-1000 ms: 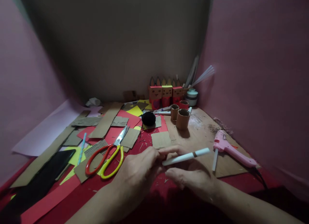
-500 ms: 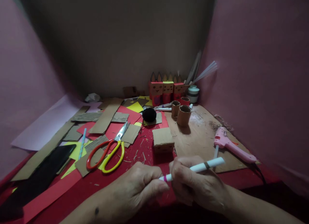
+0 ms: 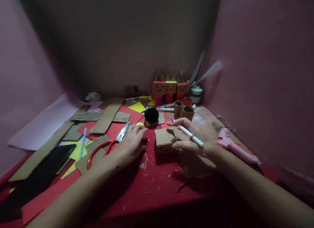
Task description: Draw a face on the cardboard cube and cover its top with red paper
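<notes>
My right hand (image 3: 196,133) holds a slim white marker (image 3: 190,134) with a pink end, lying slanted across the fingers. Its thumb and fingers reach around the right side of a small cardboard box (image 3: 164,137), the thumb at or touching the box's edge. To the left, my left hand (image 3: 133,141) is low over the table with fingers stretched forward and nothing visible in it. It covers part of the scissors (image 3: 99,148), hiding the yellow handle. Just beyond its fingertips sits a black fuzzy ball (image 3: 151,115).
Cardboard strips (image 3: 108,115) and coloured paper (image 3: 41,193) cover the left side, beside a dark flat object (image 3: 46,175). Cardboard tubes (image 3: 187,112) and box-headed figures (image 3: 159,90) stand at the back. A pink glue gun (image 3: 235,148) lies at right, near the wall.
My hands have separated and moved forward from the table's near edge. The left went toward the scissors, the right to the box with the marker, whose pink end now points away from me.
</notes>
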A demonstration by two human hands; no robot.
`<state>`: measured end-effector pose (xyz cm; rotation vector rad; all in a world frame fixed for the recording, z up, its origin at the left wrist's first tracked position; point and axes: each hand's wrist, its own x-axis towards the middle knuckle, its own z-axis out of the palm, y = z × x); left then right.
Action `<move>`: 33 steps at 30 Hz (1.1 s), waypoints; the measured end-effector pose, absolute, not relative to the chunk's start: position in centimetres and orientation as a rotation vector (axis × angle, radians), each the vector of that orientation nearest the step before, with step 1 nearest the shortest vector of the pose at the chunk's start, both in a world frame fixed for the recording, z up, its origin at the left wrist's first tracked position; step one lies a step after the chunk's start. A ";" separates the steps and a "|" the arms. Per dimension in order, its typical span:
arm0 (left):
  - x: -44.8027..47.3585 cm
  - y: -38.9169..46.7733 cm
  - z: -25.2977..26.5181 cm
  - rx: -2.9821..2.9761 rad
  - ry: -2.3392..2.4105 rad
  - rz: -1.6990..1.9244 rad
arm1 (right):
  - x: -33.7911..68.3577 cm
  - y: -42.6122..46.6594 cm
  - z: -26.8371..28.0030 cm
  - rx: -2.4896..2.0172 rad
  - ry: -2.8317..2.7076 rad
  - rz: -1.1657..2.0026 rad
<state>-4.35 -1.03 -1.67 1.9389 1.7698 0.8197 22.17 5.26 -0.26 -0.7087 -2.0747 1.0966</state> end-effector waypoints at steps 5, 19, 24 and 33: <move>-3.2 -1.1 -3.4 1.827 1.518 0.857 | 21.5 5.3 -0.6 -0.699 -2.100 1.228; -1.1 -1.7 1.9 1.439 1.159 0.988 | 19.5 7.0 1.3 -0.548 -1.522 1.590; -0.5 -2.6 1.3 1.252 1.238 1.152 | 19.3 5.3 2.1 -0.491 -1.369 1.203; 0.3 -3.6 0.5 1.153 1.240 1.177 | 18.4 1.0 0.2 -0.461 -1.395 1.448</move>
